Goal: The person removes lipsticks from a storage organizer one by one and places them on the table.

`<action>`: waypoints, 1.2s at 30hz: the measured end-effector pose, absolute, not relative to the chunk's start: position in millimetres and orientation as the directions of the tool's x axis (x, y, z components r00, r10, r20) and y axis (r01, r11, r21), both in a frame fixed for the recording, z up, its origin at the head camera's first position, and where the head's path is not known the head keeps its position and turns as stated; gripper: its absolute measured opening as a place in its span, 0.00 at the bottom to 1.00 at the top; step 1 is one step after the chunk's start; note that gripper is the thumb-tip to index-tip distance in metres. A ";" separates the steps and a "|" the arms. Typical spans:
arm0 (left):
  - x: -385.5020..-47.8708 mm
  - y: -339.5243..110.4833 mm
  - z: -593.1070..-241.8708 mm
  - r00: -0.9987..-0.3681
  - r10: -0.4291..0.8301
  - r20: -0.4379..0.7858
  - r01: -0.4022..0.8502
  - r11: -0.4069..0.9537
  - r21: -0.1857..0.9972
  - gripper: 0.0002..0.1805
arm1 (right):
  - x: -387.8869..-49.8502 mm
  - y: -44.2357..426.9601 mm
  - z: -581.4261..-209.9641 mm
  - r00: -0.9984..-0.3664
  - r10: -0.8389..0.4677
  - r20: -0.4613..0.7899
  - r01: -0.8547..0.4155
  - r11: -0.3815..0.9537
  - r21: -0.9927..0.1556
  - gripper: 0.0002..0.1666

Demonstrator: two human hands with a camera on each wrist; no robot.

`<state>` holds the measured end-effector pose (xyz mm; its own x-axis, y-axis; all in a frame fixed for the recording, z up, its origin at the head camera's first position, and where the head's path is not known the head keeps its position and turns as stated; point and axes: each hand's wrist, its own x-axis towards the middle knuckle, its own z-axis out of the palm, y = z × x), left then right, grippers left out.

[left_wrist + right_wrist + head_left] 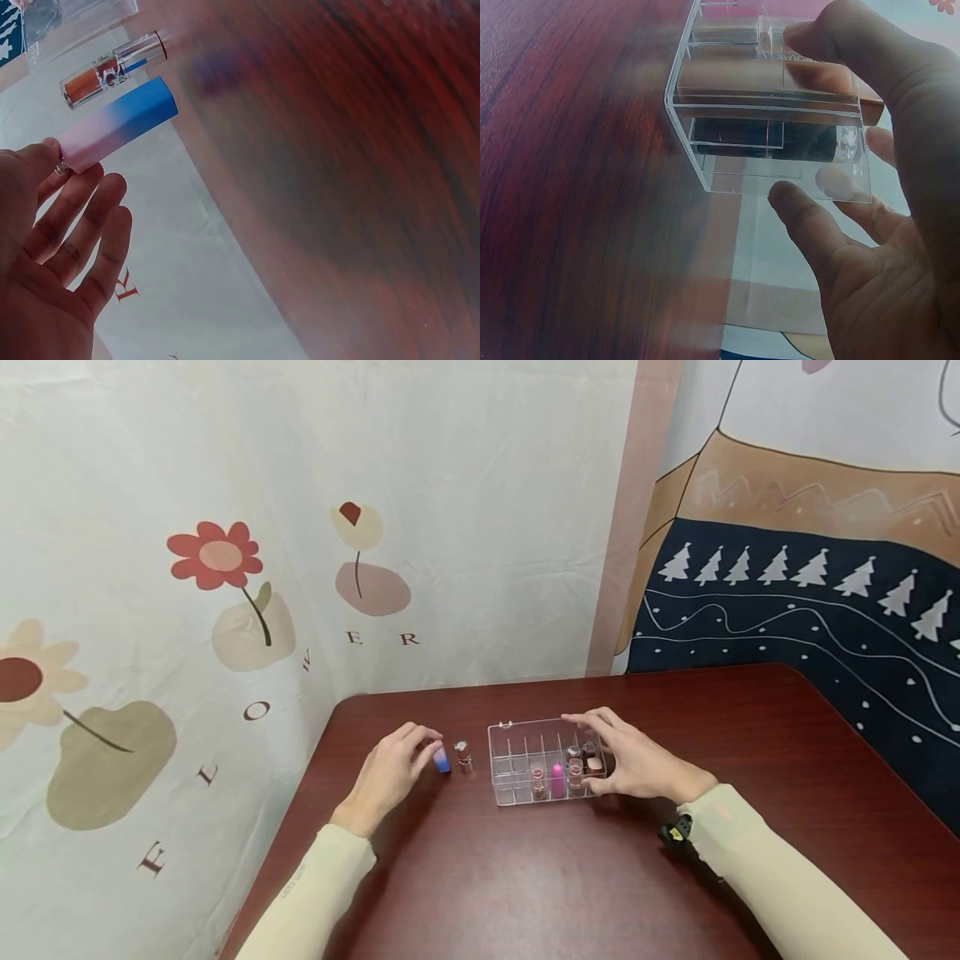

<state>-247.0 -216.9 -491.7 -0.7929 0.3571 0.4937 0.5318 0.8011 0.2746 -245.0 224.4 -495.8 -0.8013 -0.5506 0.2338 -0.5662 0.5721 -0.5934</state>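
Observation:
My left hand (392,770) (60,247) pinches the top of a pink-to-blue tube (442,758) (120,124) between thumb and fingers; the tube stands upright or nearly so on the table. Just right of it is a clear lipstick tube (463,757) (112,69), untouched. A clear divided case (504,775) (705,182) stands beyond that, with several cosmetics in its right-hand compartments, among them a bright pink one (557,781). My right hand (637,762) (877,247) grips the case's right end, thumb at the front and fingers at the back.
A dark red wooden table (465,877) lies under everything. Behind it hang a pale curtain (480,527) with flower prints and, at the right, a navy cloth (787,610) with white trees. A small black device (675,832) is at the right wrist.

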 end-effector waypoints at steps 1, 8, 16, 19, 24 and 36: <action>-247.1 -216.5 -491.5 -0.791 0.361 0.494 0.535 0.799 0.274 0.08 | -244.9 224.5 -495.7 -0.801 -0.550 0.237 -0.568 0.571 -0.593 0.67; -247.5 -214.2 -491.1 -0.795 0.367 0.482 0.536 0.798 0.276 0.07 | -245.3 224.8 -496.1 -0.792 -0.556 0.251 -0.582 0.565 -0.585 0.67; -248.4 -213.8 -494.4 -0.804 0.369 0.466 0.532 0.797 0.286 0.07 | -243.9 224.3 -495.0 -0.801 -0.552 0.233 -0.566 0.570 -0.595 0.67; -248.7 -213.7 -494.5 -0.804 0.371 0.464 0.533 0.796 0.287 0.08 | -243.4 224.0 -494.3 -0.801 -0.552 0.231 -0.565 0.569 -0.598 0.67; -248.9 -213.2 -494.3 -0.800 0.377 0.466 0.538 0.795 0.281 0.08 | -243.8 224.4 -494.0 -0.799 -0.552 0.238 -0.569 0.567 -0.596 0.67; -247.2 -211.2 -494.0 -0.813 0.357 0.461 0.516 0.808 0.284 0.12 | -243.8 224.8 -496.6 -0.795 -0.552 0.251 -0.579 0.570 -0.583 0.67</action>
